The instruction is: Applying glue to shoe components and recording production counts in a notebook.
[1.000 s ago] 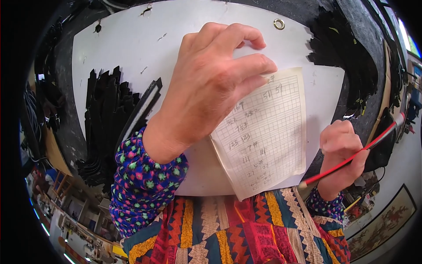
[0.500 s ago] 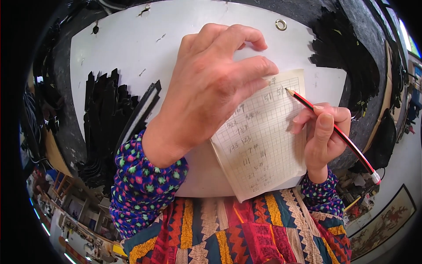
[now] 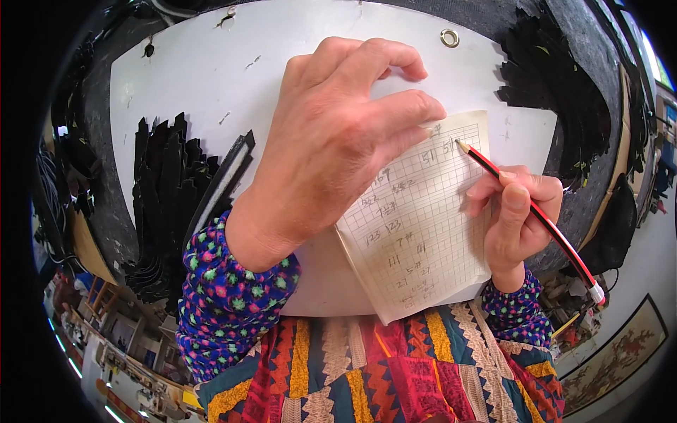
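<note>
My right hand (image 3: 518,222) grips a red and black striped pencil (image 3: 557,224) with a white end. Its sharpened tip meets the upper right part of a small gridded notebook (image 3: 451,247), which carries several rows of handwritten pencil figures. My left hand (image 3: 338,141) arches over the notebook's upper left edge, back upward, fingers bent and apart. Nothing shows between its fingers, though its underside is hidden. Beneath the notebook lies a large white board (image 3: 204,53).
Black strips lie stacked on the board's left (image 3: 166,204), with a grey-edged strip (image 3: 224,180) beside my left wrist. More black pieces (image 3: 553,84) lie at the upper right. A metal ring (image 3: 449,38) rests near the far edge. A patchwork cloth (image 3: 381,366) covers my lap.
The pencil tip has shifted slightly left, and its white end has dipped a little. Another mark shows beside the figures at the tip. My left hand stays almost in place.
</note>
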`<state>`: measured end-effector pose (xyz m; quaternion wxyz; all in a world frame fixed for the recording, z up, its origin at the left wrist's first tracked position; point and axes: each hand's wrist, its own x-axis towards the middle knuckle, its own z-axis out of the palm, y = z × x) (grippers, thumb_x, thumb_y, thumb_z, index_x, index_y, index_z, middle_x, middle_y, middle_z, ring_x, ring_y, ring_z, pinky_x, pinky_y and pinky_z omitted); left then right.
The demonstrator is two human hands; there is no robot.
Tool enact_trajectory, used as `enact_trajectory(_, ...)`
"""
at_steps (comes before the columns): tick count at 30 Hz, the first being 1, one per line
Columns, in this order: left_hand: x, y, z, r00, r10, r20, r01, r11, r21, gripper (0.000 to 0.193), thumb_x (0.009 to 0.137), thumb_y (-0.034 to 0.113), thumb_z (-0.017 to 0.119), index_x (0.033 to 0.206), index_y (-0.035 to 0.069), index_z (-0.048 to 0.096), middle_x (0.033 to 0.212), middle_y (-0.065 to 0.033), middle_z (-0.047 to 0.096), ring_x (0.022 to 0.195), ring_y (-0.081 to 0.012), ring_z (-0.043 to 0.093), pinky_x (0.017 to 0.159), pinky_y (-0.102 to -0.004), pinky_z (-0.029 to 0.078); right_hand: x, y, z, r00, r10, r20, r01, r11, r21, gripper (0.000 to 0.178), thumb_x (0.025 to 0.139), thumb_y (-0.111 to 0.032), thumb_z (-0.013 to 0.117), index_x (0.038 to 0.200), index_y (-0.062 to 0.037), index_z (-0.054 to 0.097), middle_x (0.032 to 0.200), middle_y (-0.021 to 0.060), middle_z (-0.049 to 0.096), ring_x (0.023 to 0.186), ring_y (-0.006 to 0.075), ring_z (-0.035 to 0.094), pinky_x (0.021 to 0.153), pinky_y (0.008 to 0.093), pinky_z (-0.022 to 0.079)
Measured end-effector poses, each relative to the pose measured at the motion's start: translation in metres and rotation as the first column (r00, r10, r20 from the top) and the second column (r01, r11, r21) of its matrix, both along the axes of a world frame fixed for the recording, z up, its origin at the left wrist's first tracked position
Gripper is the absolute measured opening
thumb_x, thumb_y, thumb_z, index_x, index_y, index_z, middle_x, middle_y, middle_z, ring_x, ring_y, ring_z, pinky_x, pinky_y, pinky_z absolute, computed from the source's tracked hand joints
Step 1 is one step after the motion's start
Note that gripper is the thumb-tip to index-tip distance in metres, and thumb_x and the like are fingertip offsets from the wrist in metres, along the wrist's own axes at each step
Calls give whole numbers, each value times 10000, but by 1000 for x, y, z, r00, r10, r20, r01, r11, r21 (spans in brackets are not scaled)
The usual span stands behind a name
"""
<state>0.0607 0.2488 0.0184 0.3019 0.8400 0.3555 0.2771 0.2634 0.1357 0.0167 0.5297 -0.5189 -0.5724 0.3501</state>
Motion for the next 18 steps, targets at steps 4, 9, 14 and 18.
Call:
enact_trajectory(4, 0, -1, -1, 1000, 1, -2, -1, 1000, 5, 199, 779, 141, 745, 977, 161, 752, 1145, -2, 598, 1066, -218, 516, 919, -331, 454, 1, -2, 2, 999, -35, 37, 35, 999, 6, 174, 1024, -138, 497, 1093, 14, 447, 771, 164, 638, 582, 126, 578, 549, 229, 478)
enact_trajectory(9, 0, -1, 0, 1000, -2, -9, 2, 1000, 8, 196, 781, 141, 744, 976, 160, 751, 1146, -4, 599, 1074, -220, 518, 924, -330, 456, 10, -3, 20, 993, -107, 40, 104, 992, 76, 380, 1060, -314, 394, 865, -8, 509, 681, 95, 558, 548, 105, 505, 518, 249, 391)
enact_trajectory(14, -1, 1, -1, 1000, -6, 25, 6, 1000, 8, 192, 785, 143, 742, 976, 164, 749, 1154, 2, 596, 1066, -219, 516, 923, -330, 443, 8, -8, 76, 978, -32, 204, 118, 897, -425, 487, 1053, -416, 372, 715, -72, 437, 598, 24, 409, 440, 59, 293, 402, 232, 205)
enact_trajectory(18, -2, -1, -2, 1000, -6, -7, 6, 1000, 11, 193, 785, 149, 743, 977, 167, 745, 1156, 6, 595, 1056, -219, 515, 917, -329, 434, 10, -17, 89, 978, 192, 79, -41, 553, -832, 314, 1046, -256, 468, 867, -5, 526, 546, -8, 457, 465, 37, 432, 442, 223, 312)
